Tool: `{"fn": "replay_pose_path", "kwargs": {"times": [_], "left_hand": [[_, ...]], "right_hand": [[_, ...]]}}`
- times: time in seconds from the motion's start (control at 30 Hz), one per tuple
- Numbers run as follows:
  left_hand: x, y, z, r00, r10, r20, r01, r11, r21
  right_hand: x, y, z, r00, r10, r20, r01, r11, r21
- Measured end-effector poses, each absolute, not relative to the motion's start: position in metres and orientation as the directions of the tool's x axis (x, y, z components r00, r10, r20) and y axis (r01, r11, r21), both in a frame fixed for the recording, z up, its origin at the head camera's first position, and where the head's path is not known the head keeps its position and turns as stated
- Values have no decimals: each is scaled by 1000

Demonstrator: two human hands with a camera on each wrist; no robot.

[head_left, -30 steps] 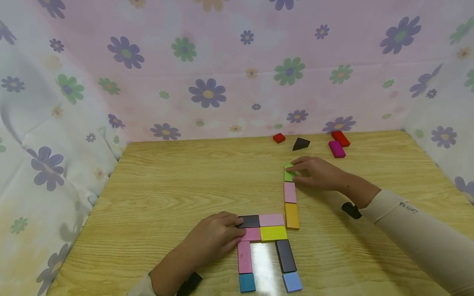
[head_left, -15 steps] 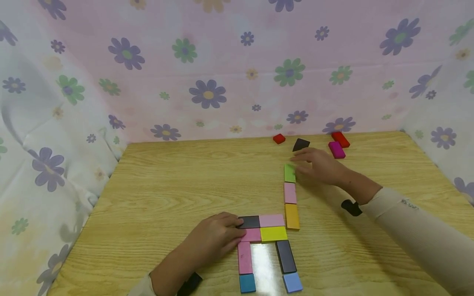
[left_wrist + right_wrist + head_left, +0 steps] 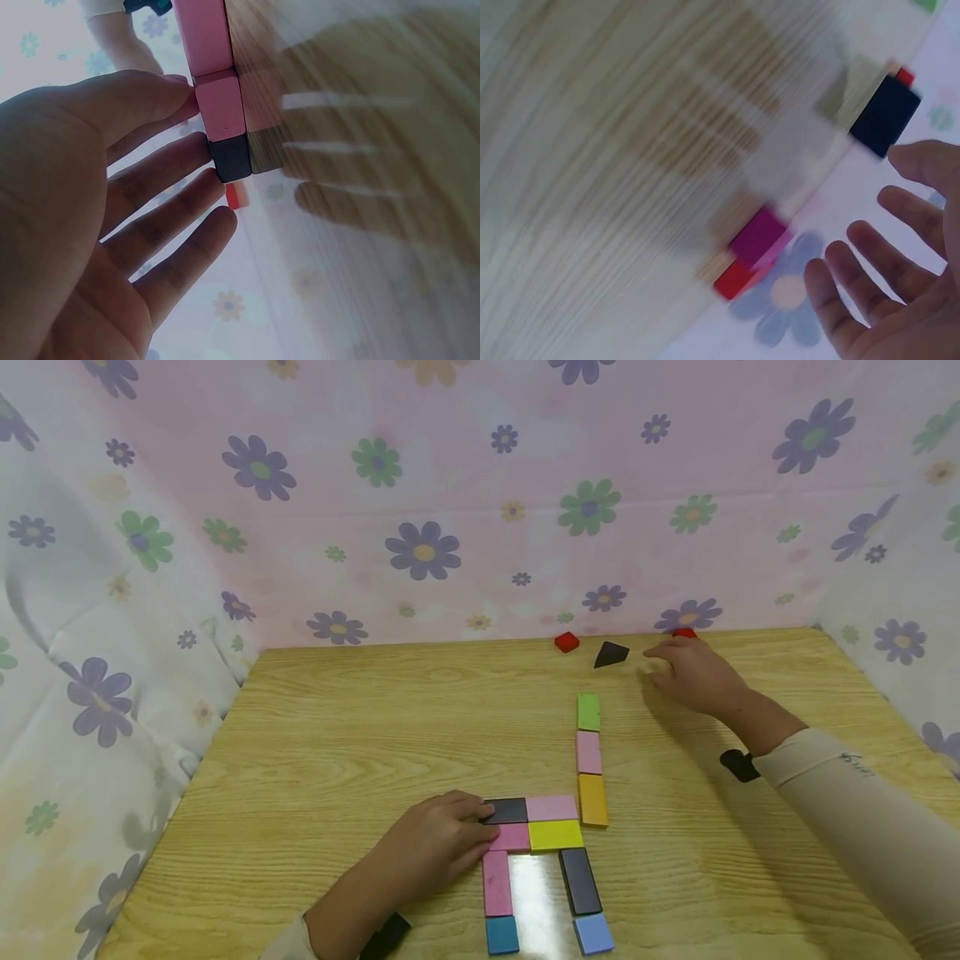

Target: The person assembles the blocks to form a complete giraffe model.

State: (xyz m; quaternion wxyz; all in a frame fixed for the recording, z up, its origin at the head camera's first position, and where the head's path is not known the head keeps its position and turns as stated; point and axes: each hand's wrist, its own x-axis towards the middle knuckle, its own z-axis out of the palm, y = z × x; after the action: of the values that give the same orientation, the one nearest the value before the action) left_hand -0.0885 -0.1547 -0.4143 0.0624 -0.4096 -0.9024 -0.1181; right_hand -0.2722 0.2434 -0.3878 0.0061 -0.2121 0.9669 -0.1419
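Observation:
My left hand [image 3: 438, 835] rests its fingertips against the left ends of a black block [image 3: 506, 811] and a pink block [image 3: 512, 837]. In the left wrist view its fingers lie fairly straight, with the black block [image 3: 232, 158] at their tips. My right hand [image 3: 697, 675] is over the back right of the table, fingers apart and holding nothing. It hides the magenta block in the head view; the right wrist view shows that magenta block [image 3: 759, 237] beside a red block [image 3: 733, 280]. Left of this hand lies a black angular block [image 3: 611, 653].
A green block [image 3: 588, 712], a pink one [image 3: 588, 752] and an orange one [image 3: 592, 800] form a column. Below are a yellow block [image 3: 555, 835] and two legs ending in teal [image 3: 502, 935] and light blue [image 3: 594, 934]. A red block [image 3: 567, 642] lies near the flowered cloth [image 3: 450, 485].
My right hand has let go of the green block, lifted off it and moved right and back to the magenta and red blocks. The left hand has stayed in place.

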Motion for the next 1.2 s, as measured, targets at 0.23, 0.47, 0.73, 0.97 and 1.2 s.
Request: {"fn": "replay_pose_path", "kwargs": {"times": [0.23,0.47,0.73,0.97,1.2], "left_hand": [[-88,-155,-415,-657,725,209,754,635,167],[-89,-156,-416,-654,725,215,756,634,164],[-89,-156,-416,-647,727,230,762,627,160],[-89,-155,-417,-646,727,233,763,626,161],[-89,-155,-416,-658,723,209,753,639,159]], "right_hand": [[-280,269,-393,-927,-371,-50,-359,919,-161],[-283,280,-397,-923,-364,-124,-351,929,-115],[-287,285,-401,-928,-348,-136,-331,934,-133],[-290,289,-405,-917,-393,-65,-382,914,-134],[-292,288,-405,-884,-468,-16,-460,874,-155]]}}
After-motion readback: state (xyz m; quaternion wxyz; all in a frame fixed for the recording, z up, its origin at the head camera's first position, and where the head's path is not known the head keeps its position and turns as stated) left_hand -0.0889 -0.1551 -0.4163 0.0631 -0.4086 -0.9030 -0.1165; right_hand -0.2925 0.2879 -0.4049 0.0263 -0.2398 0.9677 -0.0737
